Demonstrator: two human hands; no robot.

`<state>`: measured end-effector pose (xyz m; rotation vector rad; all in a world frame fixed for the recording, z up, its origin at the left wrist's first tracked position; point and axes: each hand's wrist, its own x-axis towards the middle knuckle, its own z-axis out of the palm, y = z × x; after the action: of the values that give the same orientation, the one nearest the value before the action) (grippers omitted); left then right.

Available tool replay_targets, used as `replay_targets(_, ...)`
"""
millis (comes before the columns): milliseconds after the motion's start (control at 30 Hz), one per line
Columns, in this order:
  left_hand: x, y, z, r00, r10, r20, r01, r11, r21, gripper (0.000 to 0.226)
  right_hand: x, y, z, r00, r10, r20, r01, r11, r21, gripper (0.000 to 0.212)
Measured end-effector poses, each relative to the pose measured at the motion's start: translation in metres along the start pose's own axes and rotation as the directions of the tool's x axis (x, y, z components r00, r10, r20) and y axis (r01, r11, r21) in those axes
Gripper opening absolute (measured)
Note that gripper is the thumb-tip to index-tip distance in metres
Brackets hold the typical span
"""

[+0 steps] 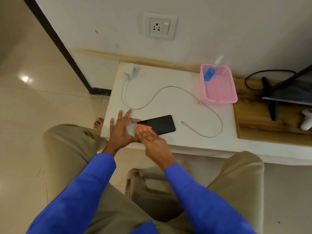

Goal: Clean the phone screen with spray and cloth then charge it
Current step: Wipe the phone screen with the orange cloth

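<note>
White tabletop (pixel 168 105), first and largest item: everything for the job sits on it.

Pink basket (pixel 224 92), at the far right of the tabletop, holds the spray bottle (pixel 209 73) of blue liquid, leaning in its far corner.

Charger cable (pixel 152 97), pale, runs in loops from the adapter (pixel 130 70) at the far edge to its free plug (pixel 184 123), which lies just beside the phone.

Phone (pixel 160 124), black, flat near the front edge. I judge it stiff, slick and breakable, best held by its side edges.

My left hand (pixel 120 130), fingers spread and straight, steadies the phone's near end.

My right hand (pixel 152 141), fingers straight and together, presses flat on the cloth.

Cloth (pixel 142 128), orange, soft and light, lies on the phone's left end.
</note>
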<state>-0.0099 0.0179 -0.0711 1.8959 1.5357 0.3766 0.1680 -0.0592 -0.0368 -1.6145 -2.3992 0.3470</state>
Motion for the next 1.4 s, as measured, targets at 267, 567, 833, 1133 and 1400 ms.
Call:
replay_targets(267,-0.003,0.006,-0.003,0.999,-0.035,0.01,0.035,0.999,-0.007,0.089,-0.026,0.061,-0.013,0.851,0.495,-0.178,-0.489,0.869,0.077,0.058)
replay_targets(567,0.0,0.003,-0.002,1.0,-0.002,-0.016,0.002,1.0,0.006,0.082,0.006,-0.023,0.015,0.987,0.153,-0.052,-0.144,0.979,0.141,0.049)
replay_targets(833,-0.002,0.007,-0.004,0.999,-0.036,0.016,0.036,0.999,-0.015,0.089,-0.009,0.071,-0.021,0.894,0.425,-0.141,-0.428,0.904,0.015,0.055)
replay_targets(1133,0.0,0.005,-0.002,1.0,-0.021,-0.001,0.021,1.0,0.015,0.078,0.013,-0.017,0.009,0.979,0.204,-0.012,-0.202,0.975,0.093,0.051)
replay_targets(1400,-0.001,0.007,-0.003,0.998,-0.056,0.014,0.056,0.998,-0.032,0.088,0.028,0.062,-0.025,0.98,0.184,0.071,-0.182,0.983,-0.033,0.053)
